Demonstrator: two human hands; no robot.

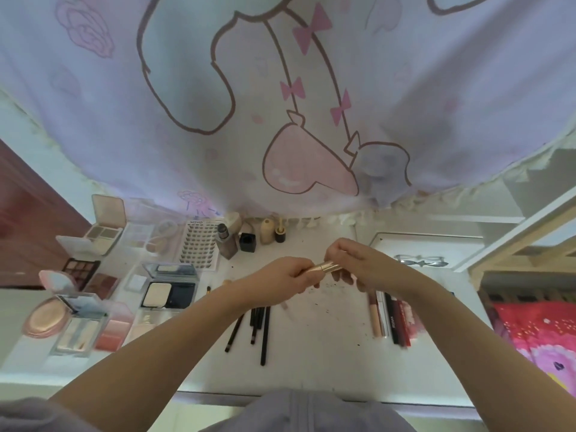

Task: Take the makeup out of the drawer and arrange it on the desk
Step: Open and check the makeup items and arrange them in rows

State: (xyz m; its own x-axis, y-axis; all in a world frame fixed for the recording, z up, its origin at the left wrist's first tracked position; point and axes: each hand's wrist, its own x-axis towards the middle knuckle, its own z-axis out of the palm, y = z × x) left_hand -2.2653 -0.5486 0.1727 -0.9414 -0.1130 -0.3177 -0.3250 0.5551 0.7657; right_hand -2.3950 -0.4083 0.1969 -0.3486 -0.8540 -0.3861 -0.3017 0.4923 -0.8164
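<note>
1. Head view, hands. The left hand (pixel 288 274) and the right hand (pixel 355 260) meet above the middle of the desk (pixel 327 353). Both sets of fingers are curled round one gold tube (pixel 322 268), each hand pinching an end. The tube is held clear of the desk surface. Whether it is being opened or closed cannot be told.

2. Head view, progress. Judged well advanced: most of the makeup already lies grouped on the desk. The tube in hand is not yet placed. The drawer is not in view, so what is left inside cannot be told.

3. Head view, counts.
   - Black pencils (pixel 258 325), in front of the left wrist: about five; the overlap prevents a firm count.
   - Slim tubes and sticks (pixel 389 316), beneath the right forearm: about six, side by side and touching.
   - Compacts and palettes (pixel 93 294), at the left: about ten, several with lids up.
   - Lash tray (pixel 199 244): one.
   - Small bottles (pixel 249 240), at the back edge: about five.

4. Head view, surroundings. A printed curtain (pixel 280 88) hangs behind the desk. Dark crumbs are scattered on the surface near the hands.
</note>
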